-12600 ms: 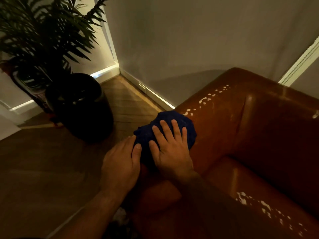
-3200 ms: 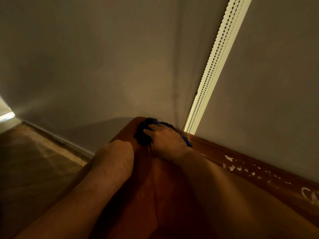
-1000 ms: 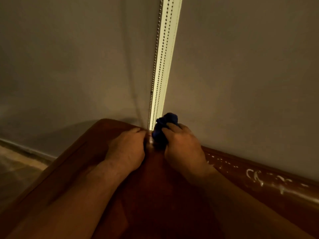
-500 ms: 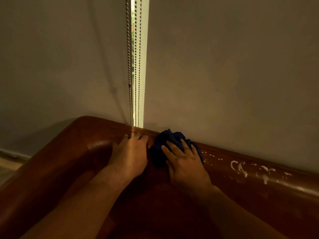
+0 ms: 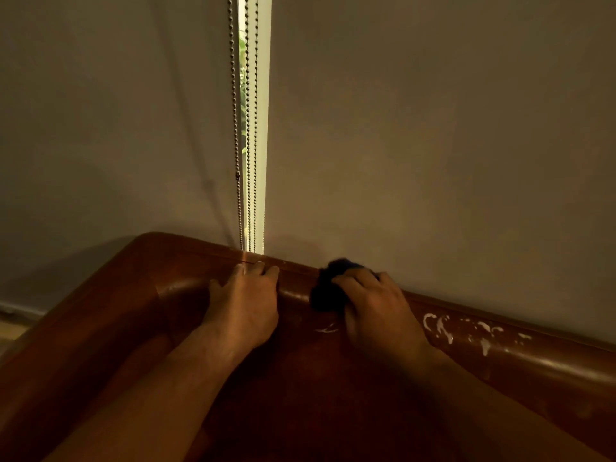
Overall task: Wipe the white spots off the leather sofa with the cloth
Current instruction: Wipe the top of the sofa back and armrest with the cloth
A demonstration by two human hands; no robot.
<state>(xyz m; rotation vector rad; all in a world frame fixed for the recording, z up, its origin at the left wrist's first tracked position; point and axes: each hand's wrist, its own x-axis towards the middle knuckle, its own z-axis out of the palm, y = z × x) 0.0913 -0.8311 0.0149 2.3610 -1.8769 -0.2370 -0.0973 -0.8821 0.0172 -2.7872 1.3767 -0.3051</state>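
Sofa: a brown leather sofa is filling the lower part of the view, its rounded back edge running right against a grey wall.
Cloth: the dark blue bunched cloth is lying on top of the sofa back, touching the leather, a little to the right of the chains.
Right hand: the right hand is covering the cloth's right side. Its grip is closing round the bundle, fingers bending over it and pressing it onto the back edge. This part is slightly blurred.
Left hand: the left hand is resting on the sofa back just left of the cloth, apart from it. Its grip is loose and holding nothing, with the fingertips lying on the top seam.
Marks: white spots are showing along the back edge to the right of the right hand, and a thin white smear is sitting just below the cloth.
Behind: metal bead chains are hanging beside a bright narrow gap.
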